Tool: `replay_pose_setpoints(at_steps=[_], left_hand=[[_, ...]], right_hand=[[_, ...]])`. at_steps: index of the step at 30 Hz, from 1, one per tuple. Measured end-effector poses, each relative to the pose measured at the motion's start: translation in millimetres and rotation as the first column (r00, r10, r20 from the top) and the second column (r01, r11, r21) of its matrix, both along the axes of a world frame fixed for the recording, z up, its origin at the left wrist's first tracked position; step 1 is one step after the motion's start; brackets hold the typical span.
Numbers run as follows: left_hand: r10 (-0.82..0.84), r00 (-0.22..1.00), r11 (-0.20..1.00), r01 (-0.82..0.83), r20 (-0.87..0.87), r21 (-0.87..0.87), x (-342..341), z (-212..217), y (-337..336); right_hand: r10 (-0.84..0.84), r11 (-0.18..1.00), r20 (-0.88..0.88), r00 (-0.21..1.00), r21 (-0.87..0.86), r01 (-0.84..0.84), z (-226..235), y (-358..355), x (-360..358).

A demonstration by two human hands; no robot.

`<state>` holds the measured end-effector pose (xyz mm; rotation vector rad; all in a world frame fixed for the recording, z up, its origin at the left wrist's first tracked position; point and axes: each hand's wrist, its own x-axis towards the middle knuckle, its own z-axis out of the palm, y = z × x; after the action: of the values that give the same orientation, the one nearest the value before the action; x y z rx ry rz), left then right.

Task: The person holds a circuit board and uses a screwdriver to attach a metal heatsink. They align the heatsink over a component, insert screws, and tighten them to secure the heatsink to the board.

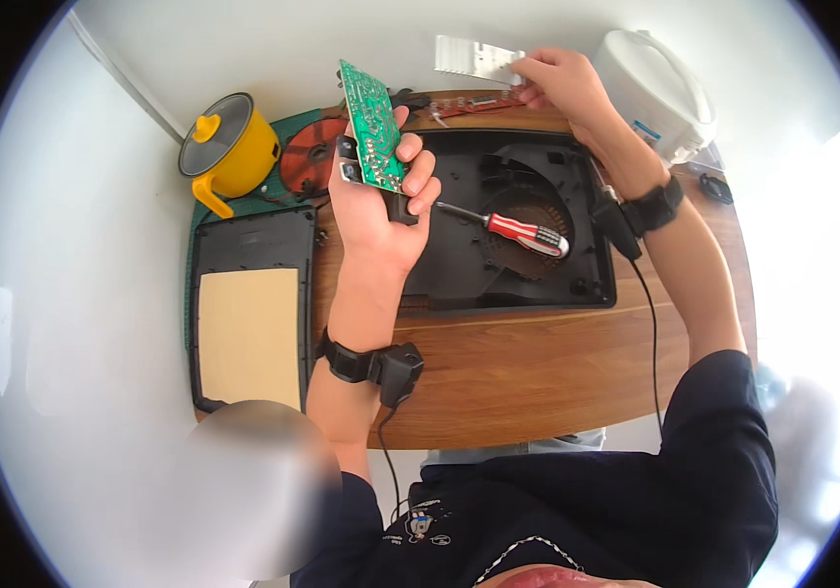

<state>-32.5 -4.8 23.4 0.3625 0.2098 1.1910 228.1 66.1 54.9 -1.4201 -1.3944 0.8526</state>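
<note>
My left hand [388,211] is closed around a green circuit board [371,125], which stands tilted up with its soldered side showing. Black parts stick out at the board's lower edge; its far side is hidden. Over the back edge of the table, my right hand [565,86] pinches one end of a flat silver metal plate [476,59] with a row of fins or slots at its far end. Under and beside my left hand lies a black plastic housing [567,167] with a round grille. A red and white screwdriver [526,235] rests in it, its shaft pointing toward my left hand.
A yellow pot [247,147] with a grey lid stands at the back left, beside a red disc-shaped part [309,157]. In front of it lies a black panel [248,240] bearing a beige sheet [248,333]. A white appliance [650,93] stands at the back right. Cables hang from both wrist straps.
</note>
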Motion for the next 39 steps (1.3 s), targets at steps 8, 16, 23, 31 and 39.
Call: replay_pose_setpoints(at_steps=[8,16,23,31,39], left_hand=[[-0.022,0.901,0.999,0.010,-0.432,-0.030,25,-19,-5],[0.073,0.799,0.997,-0.078,-0.597,0.017,36,-31,-6],[0.118,0.798,0.993,-0.095,-0.590,0.070,40,-27,-12],[0.182,0.774,0.983,-0.163,-0.607,0.087,46,-26,-15],[0.184,0.795,0.983,-0.154,-0.578,0.101,53,-40,-16]], right_hand=[[0.019,0.999,-0.195,0.981,-0.025,-0.024,-20,-67,39],[0.190,0.972,-0.306,0.933,0.191,-0.135,-40,-75,30],[0.509,0.821,-0.782,0.361,0.315,-0.476,-67,-67,50],[0.518,0.826,-0.657,0.548,0.220,-0.518,-56,-74,44],[0.385,0.905,-0.475,0.791,0.027,-0.424,-62,-78,32]])
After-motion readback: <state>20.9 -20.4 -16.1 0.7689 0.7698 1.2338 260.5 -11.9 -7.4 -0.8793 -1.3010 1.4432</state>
